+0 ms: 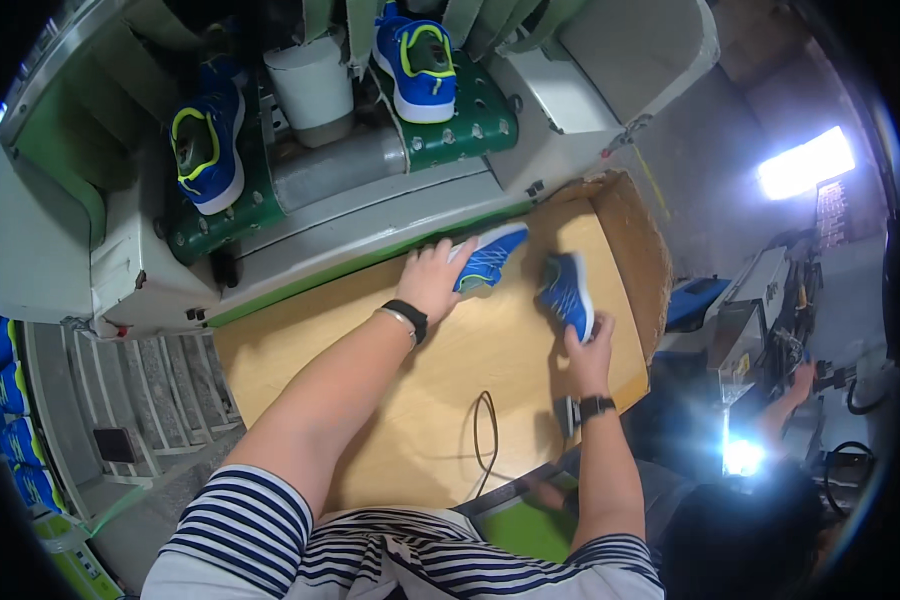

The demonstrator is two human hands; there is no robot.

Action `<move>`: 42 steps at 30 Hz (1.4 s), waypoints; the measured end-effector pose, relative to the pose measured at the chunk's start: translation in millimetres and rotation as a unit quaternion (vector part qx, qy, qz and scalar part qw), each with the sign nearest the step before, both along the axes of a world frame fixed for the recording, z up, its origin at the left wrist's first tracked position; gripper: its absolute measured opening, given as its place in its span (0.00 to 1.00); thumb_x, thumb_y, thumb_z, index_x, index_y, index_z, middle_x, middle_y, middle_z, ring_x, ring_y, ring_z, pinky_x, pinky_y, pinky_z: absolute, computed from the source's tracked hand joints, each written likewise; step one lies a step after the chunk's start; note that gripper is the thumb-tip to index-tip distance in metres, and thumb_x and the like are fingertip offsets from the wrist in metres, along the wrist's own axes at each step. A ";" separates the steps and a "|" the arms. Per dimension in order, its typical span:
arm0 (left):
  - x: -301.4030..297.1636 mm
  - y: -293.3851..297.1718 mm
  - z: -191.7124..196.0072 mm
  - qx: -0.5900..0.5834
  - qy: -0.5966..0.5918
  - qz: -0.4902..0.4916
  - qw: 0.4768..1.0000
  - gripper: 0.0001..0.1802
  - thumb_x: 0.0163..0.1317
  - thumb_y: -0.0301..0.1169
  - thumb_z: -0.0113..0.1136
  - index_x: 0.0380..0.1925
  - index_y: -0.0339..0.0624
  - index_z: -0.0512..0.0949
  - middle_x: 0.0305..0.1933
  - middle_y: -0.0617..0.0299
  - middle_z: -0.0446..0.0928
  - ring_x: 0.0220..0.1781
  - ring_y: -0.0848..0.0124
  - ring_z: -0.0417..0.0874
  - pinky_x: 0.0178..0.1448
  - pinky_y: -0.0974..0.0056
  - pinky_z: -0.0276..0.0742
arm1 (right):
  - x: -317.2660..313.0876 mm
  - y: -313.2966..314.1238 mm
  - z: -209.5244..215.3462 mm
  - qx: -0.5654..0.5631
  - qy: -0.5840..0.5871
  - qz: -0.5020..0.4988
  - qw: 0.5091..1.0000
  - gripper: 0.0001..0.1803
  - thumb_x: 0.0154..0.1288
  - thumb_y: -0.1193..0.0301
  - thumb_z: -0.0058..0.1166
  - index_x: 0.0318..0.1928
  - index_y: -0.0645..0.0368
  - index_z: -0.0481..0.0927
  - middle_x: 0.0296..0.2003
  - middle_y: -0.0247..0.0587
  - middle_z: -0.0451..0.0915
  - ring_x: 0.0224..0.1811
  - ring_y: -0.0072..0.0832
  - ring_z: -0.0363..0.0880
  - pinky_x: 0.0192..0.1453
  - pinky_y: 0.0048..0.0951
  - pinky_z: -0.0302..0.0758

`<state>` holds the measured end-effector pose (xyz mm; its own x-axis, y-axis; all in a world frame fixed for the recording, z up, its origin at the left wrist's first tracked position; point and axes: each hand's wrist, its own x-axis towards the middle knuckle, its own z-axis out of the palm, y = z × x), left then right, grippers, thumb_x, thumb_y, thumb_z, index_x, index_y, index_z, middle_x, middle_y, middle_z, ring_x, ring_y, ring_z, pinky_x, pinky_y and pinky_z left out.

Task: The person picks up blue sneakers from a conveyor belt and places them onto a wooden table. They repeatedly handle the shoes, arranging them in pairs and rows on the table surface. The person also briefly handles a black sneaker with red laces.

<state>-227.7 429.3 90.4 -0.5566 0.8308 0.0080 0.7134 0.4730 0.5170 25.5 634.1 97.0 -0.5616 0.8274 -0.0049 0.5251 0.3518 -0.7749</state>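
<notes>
Two hands (432, 280) (588, 352); four blue shoes (488, 258) (567, 292) (208, 148) (420, 60)

From my remote seat I see the pale wooden bench (420, 400) evenly lit and sharp, a white rectangular lamp (805, 162) blowing out at right, soft arm shadows, straight edges bowing outward, and black vignette at the rim.

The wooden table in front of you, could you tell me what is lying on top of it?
On the wooden table: two blue shoes, one under the left hand, one held by the right hand, plus a dark cord loop.
</notes>
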 end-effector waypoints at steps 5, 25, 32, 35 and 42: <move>25.8 -81.5 -14.0 0.144 -0.335 0.080 0.928 0.46 0.57 0.36 0.74 0.74 0.43 0.62 0.60 0.53 0.74 0.58 0.60 0.78 0.61 0.55 0.75 | 77.6 -79.0 10.3 -0.090 -0.017 0.076 0.993 0.29 0.63 0.75 0.65 0.62 0.62 0.68 0.55 0.46 0.77 0.57 0.33 0.78 0.62 0.35 0.75; 220.1 -386.9 1.7 0.056 -0.417 0.182 0.889 0.35 0.71 0.38 0.63 0.74 0.41 0.64 0.71 0.50 0.64 0.67 0.61 0.73 0.71 0.61 0.71 | 27.7 -265.2 -13.8 -0.231 0.010 0.369 0.900 0.26 0.75 0.71 0.55 0.71 0.57 0.70 0.75 0.53 0.61 0.76 0.41 0.63 0.69 0.38 0.74; 214.9 -371.0 -15.5 0.097 -0.405 0.255 0.873 0.37 0.71 0.27 0.56 0.78 0.42 0.54 0.73 0.50 0.66 0.70 0.61 0.73 0.72 0.61 0.68 | 56.4 -274.8 -21.7 -0.281 -0.004 0.270 0.921 0.34 0.75 0.71 0.54 0.77 0.55 0.59 0.70 0.53 0.68 0.67 0.37 0.75 0.67 0.31 0.73; 208.4 -356.3 -34.1 0.196 -0.473 0.251 0.822 0.39 0.71 0.24 0.55 0.79 0.43 0.52 0.73 0.54 0.68 0.69 0.66 0.72 0.71 0.63 0.68 | 48.8 -283.8 -9.7 -0.342 -0.006 0.195 0.919 0.33 0.76 0.68 0.54 0.77 0.57 0.60 0.66 0.52 0.73 0.63 0.31 0.75 0.66 0.30 0.72; 183.7 -334.5 -3.0 0.083 -0.617 0.129 0.772 0.33 0.72 0.27 0.57 0.75 0.35 0.61 0.73 0.61 0.69 0.72 0.72 0.68 0.73 0.66 0.66 | 19.7 -275.5 -8.9 -0.396 0.025 0.266 0.879 0.27 0.80 0.59 0.50 0.72 0.59 0.71 0.55 0.39 0.81 0.50 0.19 0.75 0.55 0.25 0.75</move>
<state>-44.0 94.8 87.5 -0.3720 0.7356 -0.5662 -0.4776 0.3713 0.7963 45.2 358.6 88.1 -0.8837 0.1963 -0.4250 0.4078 -0.1231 -0.9047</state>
